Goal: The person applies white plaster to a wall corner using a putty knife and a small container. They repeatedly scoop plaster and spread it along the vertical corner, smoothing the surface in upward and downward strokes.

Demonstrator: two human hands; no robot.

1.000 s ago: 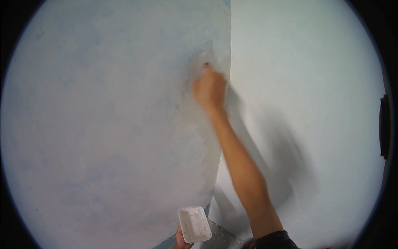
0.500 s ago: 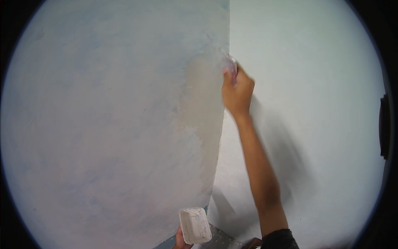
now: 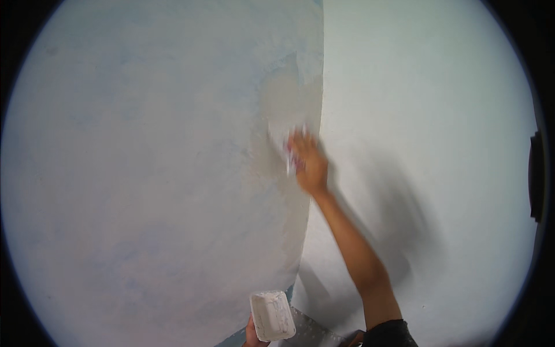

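My right hand (image 3: 311, 165) is closed around a putty knife (image 3: 288, 151) with a reddish handle, smeared by motion. Its thin pale blade lies at the painted wall (image 3: 144, 173), left of the inside corner, over a greyer, damp-looking patch (image 3: 283, 104). Low in the picture, my left hand (image 3: 251, 334) grips the left side of a small white rectangular tub (image 3: 277, 337). White paste (image 3: 269, 298) clings to the inside of that tub. Most of the left hand's fingers are hidden behind it.
A smooth white wall (image 3: 439, 115) meets the bluish wall at a vertical corner on the right. My arm casts shadows on it. Below the tub, a grey speckled floor (image 3: 315, 329) shows, with a teal strip along the wall's foot. Something dark stands at the right rim.
My right hand has swept down and slightly left with the putty knife, from the upper corner edge to the middle of the patch. The left hand and tub have stayed put.
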